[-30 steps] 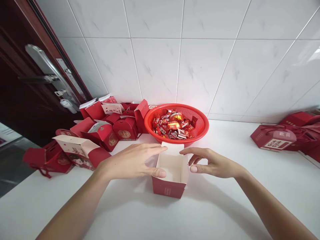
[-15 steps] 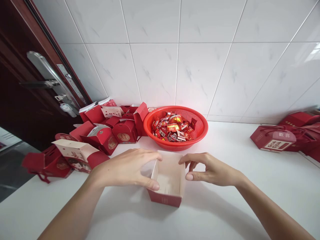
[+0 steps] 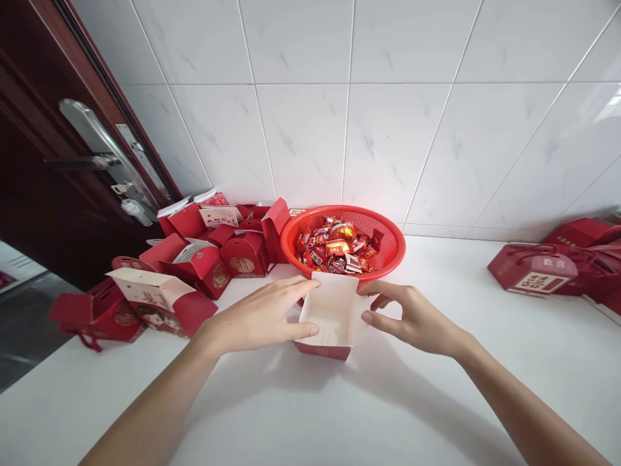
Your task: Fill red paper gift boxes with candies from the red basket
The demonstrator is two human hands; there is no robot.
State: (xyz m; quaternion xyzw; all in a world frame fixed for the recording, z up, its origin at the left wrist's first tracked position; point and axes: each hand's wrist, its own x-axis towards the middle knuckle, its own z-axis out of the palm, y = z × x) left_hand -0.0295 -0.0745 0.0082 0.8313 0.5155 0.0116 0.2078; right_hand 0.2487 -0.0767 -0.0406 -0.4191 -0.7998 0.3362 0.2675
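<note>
A small open-topped red cardboard box [image 3: 332, 307] with a cream inside is at the centre, its mouth tipped towards the viewer; whether its base touches the white table [image 3: 436, 414] is unclear. A person's left hand [image 3: 264, 314] holds its left side in a wide grip, thumb lapping over the rim, forefinger at the far corner. The right hand [image 3: 412, 317] is half open at the right flap, fingertips at its edge; how firmly it grips cannot be told. Just behind sits a red plastic colander [image 3: 392, 243] of wrapped sweets [image 3: 337, 247]. Red gift boxes [image 3: 247, 255] crowd the left, near a dark door [image 3: 29, 123]; more red boxes [image 3: 538, 268] stand far right, by a tiled wall [image 3: 301, 52].
</note>
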